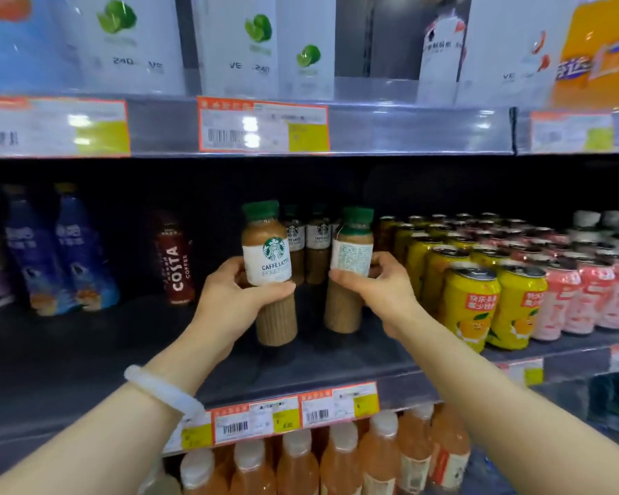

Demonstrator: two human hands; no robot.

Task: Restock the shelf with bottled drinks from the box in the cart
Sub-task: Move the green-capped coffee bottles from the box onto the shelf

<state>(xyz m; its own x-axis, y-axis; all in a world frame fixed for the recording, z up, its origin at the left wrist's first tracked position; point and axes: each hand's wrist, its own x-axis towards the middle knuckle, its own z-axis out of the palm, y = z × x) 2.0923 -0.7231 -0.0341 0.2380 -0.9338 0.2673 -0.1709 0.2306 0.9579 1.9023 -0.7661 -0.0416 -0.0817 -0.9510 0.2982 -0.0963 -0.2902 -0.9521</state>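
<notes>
step in hand: placing, as i judge it; two bottles are held at the dark middle shelf (86, 351), in front of the row of the same coffee bottles (306, 241) at the back.
left hand (229, 298): fingers and thumb curled round the waist of a green-capped plastic coffee bottle with a white latte label (268, 269), logo facing out, upright; whether its base touches the shelf or hangs just above it i cannot tell.
right hand (379, 284): fingers and thumb wrapped round a second green-capped coffee bottle with its printed back label facing out (351, 266), tilted slightly left; its base looks on or just above the shelf.
source box and cart: not in view.
next move, my judgement: push both bottles back until they stand just in front of the row, turn the right one so its logo faces out, then let go.
bottle shape: round, narrow shoulder, wide screw cap, lower body ribbed with fine rings, tan milky liquid showing through clear plastic.
label: smooth paper or film sleeve, white.
shelf: flat matt dark surface with a clear plastic price rail (293, 412) holding orange and yellow tags.
neighbours: yellow printed drink cans (469, 305) just right of the right hand, pink cans (586, 298) beyond; a dark red coffee bottle (174, 259) well to the left.
wrist: a pale smooth bangle (161, 391) on the left arm.
</notes>
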